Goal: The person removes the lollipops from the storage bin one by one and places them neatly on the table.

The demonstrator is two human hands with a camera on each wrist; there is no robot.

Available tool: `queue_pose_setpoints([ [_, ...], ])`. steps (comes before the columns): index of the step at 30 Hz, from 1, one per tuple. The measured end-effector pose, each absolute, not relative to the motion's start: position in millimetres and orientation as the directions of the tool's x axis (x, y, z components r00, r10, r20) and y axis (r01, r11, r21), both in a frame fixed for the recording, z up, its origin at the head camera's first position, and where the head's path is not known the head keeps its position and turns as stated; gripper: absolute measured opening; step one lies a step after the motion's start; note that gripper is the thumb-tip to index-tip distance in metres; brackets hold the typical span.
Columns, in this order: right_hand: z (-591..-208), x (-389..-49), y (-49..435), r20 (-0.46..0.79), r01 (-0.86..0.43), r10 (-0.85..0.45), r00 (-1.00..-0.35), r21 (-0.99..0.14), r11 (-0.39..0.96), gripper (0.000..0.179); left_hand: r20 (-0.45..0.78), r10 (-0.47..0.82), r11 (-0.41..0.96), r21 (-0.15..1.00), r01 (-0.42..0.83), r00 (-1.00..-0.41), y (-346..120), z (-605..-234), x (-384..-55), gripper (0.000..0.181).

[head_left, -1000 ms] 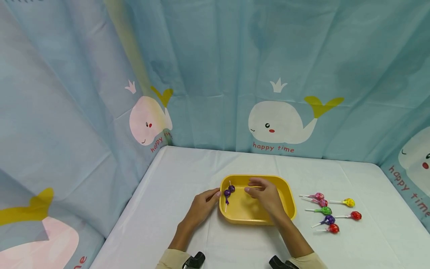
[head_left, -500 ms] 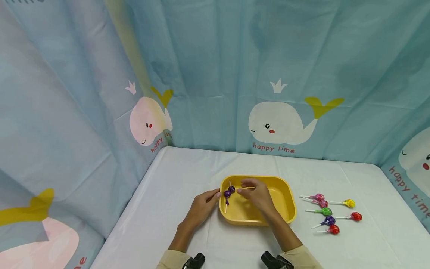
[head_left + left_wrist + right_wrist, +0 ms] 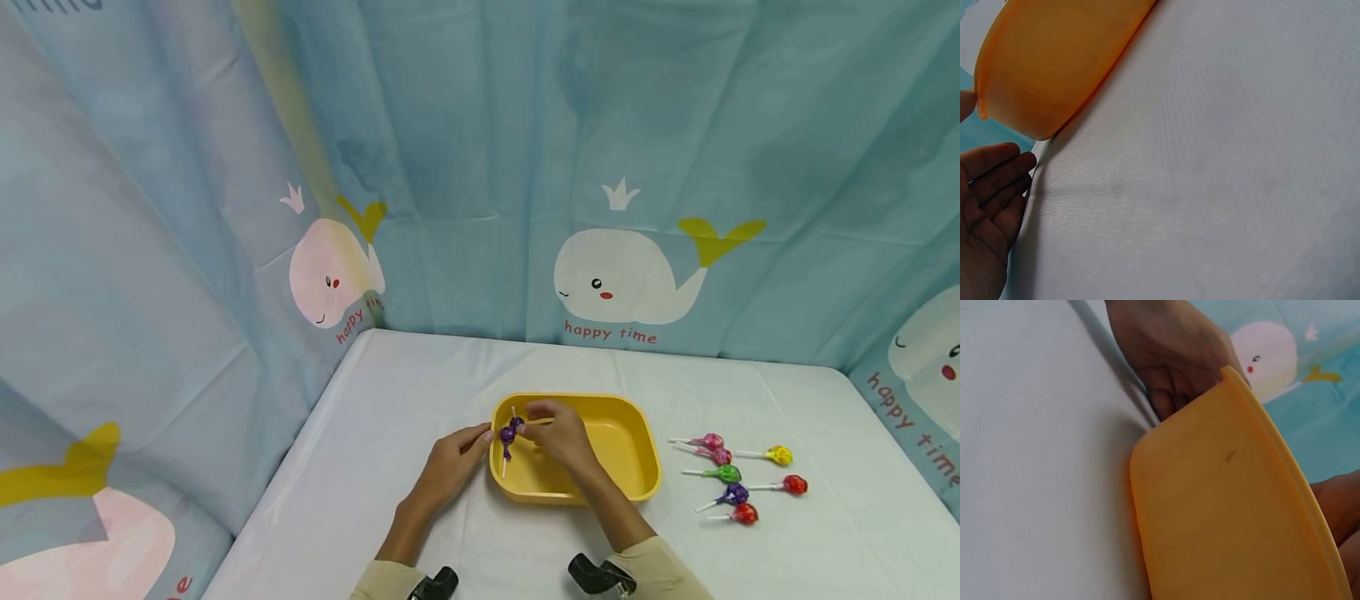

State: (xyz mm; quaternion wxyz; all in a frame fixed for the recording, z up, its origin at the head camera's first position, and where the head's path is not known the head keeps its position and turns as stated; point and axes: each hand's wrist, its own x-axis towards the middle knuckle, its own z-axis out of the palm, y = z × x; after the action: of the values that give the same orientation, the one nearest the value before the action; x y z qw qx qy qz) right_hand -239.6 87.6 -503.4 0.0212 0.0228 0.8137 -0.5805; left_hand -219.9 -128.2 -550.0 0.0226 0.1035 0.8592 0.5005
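Inside the yellow tray (image 3: 600, 483), two purple-wrapped lollipops lie close together at the left end. The nearer lollipop (image 3: 507, 435) shows clearly; the farther lollipop (image 3: 517, 422) is partly covered by my right fingers. My right hand (image 3: 566, 437) reaches into the tray, thumb and forefinger apart at that farther lollipop's head; touching cannot be made out. My left hand (image 3: 450, 462) is at the tray's left side, thumb against the rim. In the left wrist view, the other fingers (image 3: 1000, 178) of that hand extend loosely below the rim, apart from the tray.
Right of the tray, several lollipops lie on the white tablecloth: pink lollipops (image 3: 712, 447), a yellow one (image 3: 780, 454), a green one (image 3: 727, 473), a purple one (image 3: 737, 493) and red ones (image 3: 795, 483). A blue curtain (image 3: 465, 167) with whale prints hangs behind the table.
My right hand has moved left across the tray, to the purple lollipops. My left hand has stayed at the rim, and the lollipops lie as before.
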Motion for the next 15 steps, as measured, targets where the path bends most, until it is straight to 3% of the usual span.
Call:
queue_pose_setpoints([
  [15, -507.7, -243.0, 79.6, -0.071, 0.046, -0.045, -0.996, -0.906, 0.420, 0.030, 0.088, 0.216, 0.454, 0.873, 0.180, -0.972, -129.7, -550.6, -218.8, 0.058],
])
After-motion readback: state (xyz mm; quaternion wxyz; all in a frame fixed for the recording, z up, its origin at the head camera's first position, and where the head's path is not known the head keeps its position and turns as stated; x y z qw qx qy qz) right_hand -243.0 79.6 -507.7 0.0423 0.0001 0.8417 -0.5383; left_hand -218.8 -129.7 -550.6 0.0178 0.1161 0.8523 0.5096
